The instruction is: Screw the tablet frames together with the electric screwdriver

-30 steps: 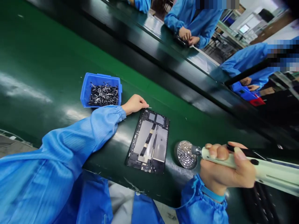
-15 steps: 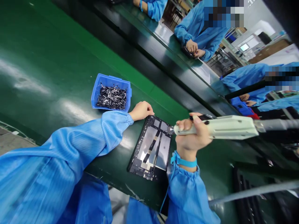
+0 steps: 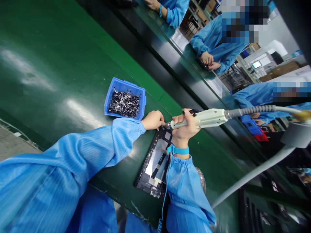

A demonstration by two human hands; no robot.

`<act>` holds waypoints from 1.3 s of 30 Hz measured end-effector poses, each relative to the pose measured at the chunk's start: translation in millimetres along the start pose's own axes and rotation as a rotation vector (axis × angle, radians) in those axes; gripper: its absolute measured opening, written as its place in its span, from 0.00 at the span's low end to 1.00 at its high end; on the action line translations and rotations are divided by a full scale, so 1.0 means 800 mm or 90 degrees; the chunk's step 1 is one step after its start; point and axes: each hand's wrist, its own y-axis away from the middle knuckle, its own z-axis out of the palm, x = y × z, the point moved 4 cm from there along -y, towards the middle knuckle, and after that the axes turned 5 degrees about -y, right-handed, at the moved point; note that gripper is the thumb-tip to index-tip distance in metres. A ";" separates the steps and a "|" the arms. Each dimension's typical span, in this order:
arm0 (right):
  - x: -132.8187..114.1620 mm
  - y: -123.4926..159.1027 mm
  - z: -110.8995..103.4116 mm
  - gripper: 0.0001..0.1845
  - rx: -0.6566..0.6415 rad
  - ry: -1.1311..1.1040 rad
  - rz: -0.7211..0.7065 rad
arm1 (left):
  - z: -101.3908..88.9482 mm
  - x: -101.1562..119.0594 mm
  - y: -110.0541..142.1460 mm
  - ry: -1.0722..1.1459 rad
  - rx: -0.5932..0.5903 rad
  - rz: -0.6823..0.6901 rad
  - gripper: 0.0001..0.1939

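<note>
Right hand [image 3: 186, 129] wrapped round the electric screwdriver [image 3: 204, 118], bit at the opened tablet's [image 3: 155, 161] top corner; left hand [image 3: 153, 120] curled, pinching there; tablet looks thin, fragile, so grab its edges.

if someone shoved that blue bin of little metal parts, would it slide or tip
The blue bin would probably slide rather than tip: it looks low and wide, and the green bench appears glossy. The heap of small metal parts likely makes it heavy for its size. A hard jolt might spill loose pieces.

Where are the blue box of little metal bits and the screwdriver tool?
Blue plastic bin of small metal parts [image 3: 140, 94]: head view, on its far rim.
Pale green electric screwdriver [image 3: 209, 117]: head view, on its body.
</note>
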 end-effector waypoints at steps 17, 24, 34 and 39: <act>0.013 0.005 0.005 0.09 -0.020 0.018 0.000 | -0.003 0.002 0.000 -0.024 -0.003 0.007 0.09; 0.018 0.005 0.005 0.12 -0.022 0.017 0.019 | -0.007 0.000 0.013 -0.049 0.100 0.018 0.10; -0.013 0.003 -0.017 0.17 0.073 -0.077 0.048 | -0.004 -0.004 0.047 -0.206 0.174 0.018 0.09; -0.098 0.000 -0.129 0.19 0.173 -0.059 0.054 | 0.000 0.012 0.077 -0.334 0.119 0.006 0.16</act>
